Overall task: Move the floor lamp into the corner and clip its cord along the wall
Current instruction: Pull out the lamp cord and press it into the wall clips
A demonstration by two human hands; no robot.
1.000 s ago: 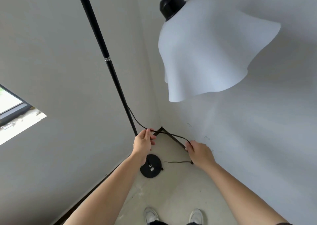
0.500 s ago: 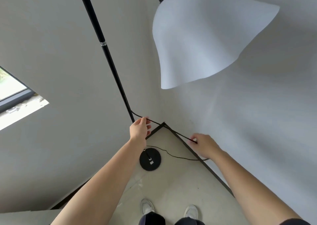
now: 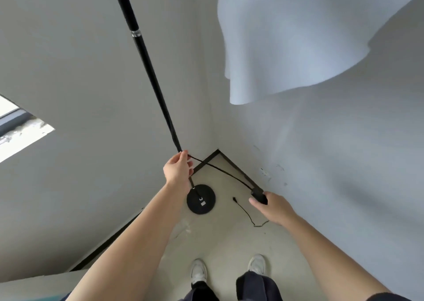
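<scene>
I stand facing the corner where two pale walls meet, my white sneakers [image 3: 198, 272] on the beige floor [image 3: 220, 236]. The floor lamp's round black base [image 3: 201, 199] sits on the floor close to the corner, just off the dark baseboard [image 3: 238, 170], and its black pole [image 3: 149, 62] rises up and away to the left. The white ruffled shade [image 3: 298, 36] hangs above on the right, near the right wall [image 3: 344, 163].

My left hand [image 3: 177, 168] is at the lower part of the pole, thumb and fingers closed in a pinch on the thin black cord [image 3: 220, 168]. From there the cord runs nearly taut across the corner to my right hand [image 3: 271, 206], which is close to the right wall just above the baseboard. That hand's fingers wrap a small black block on the cord [image 3: 259, 196], thumb stretched out below it; I cannot tell whether it is a switch or an adapter. Beyond my right hand the cord drops slack to the floor, kinks under my wrist and ends in a small plug [image 3: 234, 199] lying between the base and my hand. A window [image 3: 16, 131] shows at the left edge.
</scene>
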